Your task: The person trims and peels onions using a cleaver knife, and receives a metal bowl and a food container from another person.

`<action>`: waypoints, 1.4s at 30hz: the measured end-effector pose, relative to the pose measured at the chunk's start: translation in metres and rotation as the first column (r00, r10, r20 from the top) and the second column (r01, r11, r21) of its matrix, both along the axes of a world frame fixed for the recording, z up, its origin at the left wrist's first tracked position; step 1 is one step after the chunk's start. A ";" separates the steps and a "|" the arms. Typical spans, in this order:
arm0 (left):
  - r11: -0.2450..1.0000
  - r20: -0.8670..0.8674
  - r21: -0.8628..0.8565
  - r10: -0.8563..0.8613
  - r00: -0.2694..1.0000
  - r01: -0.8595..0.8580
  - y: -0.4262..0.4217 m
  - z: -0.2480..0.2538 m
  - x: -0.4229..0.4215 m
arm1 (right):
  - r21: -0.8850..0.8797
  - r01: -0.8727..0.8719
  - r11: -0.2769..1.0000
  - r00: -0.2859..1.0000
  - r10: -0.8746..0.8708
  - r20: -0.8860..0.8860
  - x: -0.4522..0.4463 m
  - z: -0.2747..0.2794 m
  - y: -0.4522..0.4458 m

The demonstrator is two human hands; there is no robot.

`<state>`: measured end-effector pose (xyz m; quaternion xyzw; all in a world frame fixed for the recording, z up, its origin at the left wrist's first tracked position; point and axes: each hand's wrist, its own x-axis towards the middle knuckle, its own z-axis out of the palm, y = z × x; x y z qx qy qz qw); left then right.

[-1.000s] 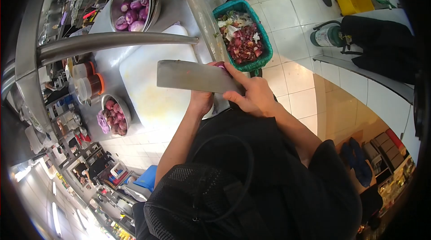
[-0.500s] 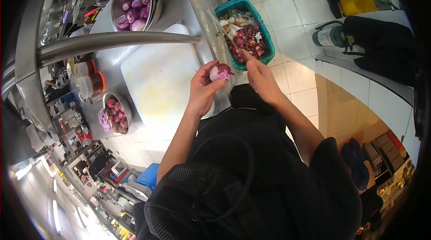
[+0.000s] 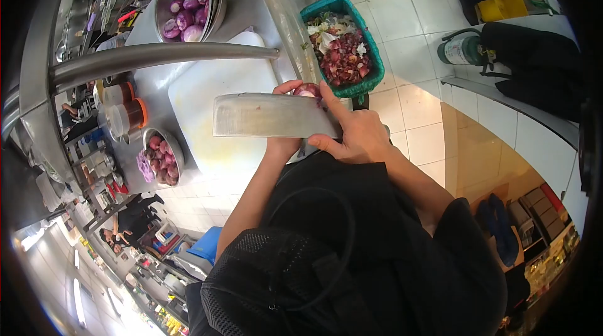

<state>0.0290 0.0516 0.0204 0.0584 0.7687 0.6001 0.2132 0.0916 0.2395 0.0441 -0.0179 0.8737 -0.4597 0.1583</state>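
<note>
My left hand (image 3: pixel 284 147) is closed around a partly peeled red onion (image 3: pixel 308 90), and the blade covers much of that hand. A broad cleaver (image 3: pixel 270 117) is in my right hand (image 3: pixel 360 133), its flat side facing up and its blade reaching left over my left hand. The index finger of my right hand stretches along the blade beside the onion. Just beyond both hands, a teal bin (image 3: pixel 379 63) on the floor holds onion skins and scraps. A white cutting board (image 3: pixel 207 107) lies on the steel table, left of my hands.
Stacked metal bowls (image 3: pixel 220 6) with peeled red onions stand at the back of the table. A smaller bowl (image 3: pixel 181 154) holds more red onions. A steel rail (image 3: pixel 169 53) crosses above the board. Orange-lidded containers (image 3: pixel 136 117) sit at the left. Other people's legs show beyond the bin.
The cleaver's broad side has come into view over my left hand. My right hand has moved down and in towards the onion, away from the bin.
</note>
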 end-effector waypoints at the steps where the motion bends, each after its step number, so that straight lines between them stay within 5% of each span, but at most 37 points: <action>1: 1.000 0.038 0.001 0.022 0.999 -0.022 0.003 0.004 0.000 | 0.000 0.000 1.000 1.000 0.000 -0.001 0.000 0.001 0.000; 7: 0.989 -0.296 -0.068 -0.142 0.944 0.128 -0.005 -0.010 -0.003 | -0.013 0.040 0.999 0.999 -0.040 -0.030 0.006 -0.030 -0.007; 8: 0.990 -0.298 -0.070 -0.141 0.944 0.126 -0.001 -0.005 -0.001 | -0.358 0.198 0.912 0.974 -0.223 -0.030 0.010 -0.056 -0.017; 9: 0.999 -0.096 0.007 -0.035 0.995 0.036 0.006 0.005 0.003 | -0.655 0.313 0.687 0.921 -0.387 0.035 0.004 -0.057 -0.020; 10: 0.996 0.118 0.064 0.061 0.991 -0.069 0.011 0.011 0.006 | -0.656 0.312 0.687 0.922 -0.386 0.034 0.002 -0.056 -0.013; 12: 0.996 0.109 0.080 0.030 0.994 -0.039 0.009 0.012 0.005 | -0.768 0.490 0.413 0.871 -0.265 0.413 0.000 -0.048 0.005; 16: 0.969 0.151 0.239 0.028 0.988 -0.064 0.011 0.011 0.002 | -0.691 0.608 0.391 0.793 -0.318 0.519 -0.009 -0.061 0.014; 22: 0.925 0.217 0.330 0.120 0.969 -0.188 0.007 0.001 0.002 | -0.698 0.430 0.573 0.886 -0.418 0.204 -0.002 -0.046 0.001; 24: 0.889 0.307 0.362 0.169 0.937 -0.279 0.003 0.002 0.003 | -0.360 0.302 0.883 0.953 -0.279 0.114 0.001 -0.021 0.008; 26: 0.948 0.225 0.276 0.098 0.969 -0.160 0.000 -0.001 0.005 | -0.346 0.262 0.901 0.964 -0.263 0.046 0.001 -0.012 0.004; 28: 0.968 0.069 0.216 0.118 0.991 -0.130 0.004 0.002 0.002 | -0.138 0.090 0.986 0.994 -0.098 -0.055 0.001 -0.009 0.001; 32: 0.979 0.075 0.081 0.183 0.980 -0.189 0.006 0.003 0.001 | -0.056 0.032 0.998 0.999 -0.031 0.015 -0.003 0.001 0.002; 35: 0.990 -0.053 0.046 0.135 0.989 -0.133 0.003 0.003 0.002 | -0.070 0.060 0.996 0.998 -0.060 -0.004 -0.002 -0.001 -0.001; 37: 0.985 -0.220 -0.155 0.036 0.975 -0.071 0.003 0.009 0.001 | -0.106 0.077 0.991 0.997 -0.079 -0.015 -0.001 -0.008 -0.002; 41: 0.994 -0.209 -0.109 -0.025 0.978 0.003 -0.001 0.010 0.002 | -0.308 0.181 0.934 0.983 -0.185 0.016 0.002 -0.015 0.000; 42: 0.997 -0.066 0.031 0.068 0.995 -0.066 -0.002 0.001 0.003 | -0.311 0.179 0.933 0.983 -0.184 0.014 0.002 -0.026 -0.009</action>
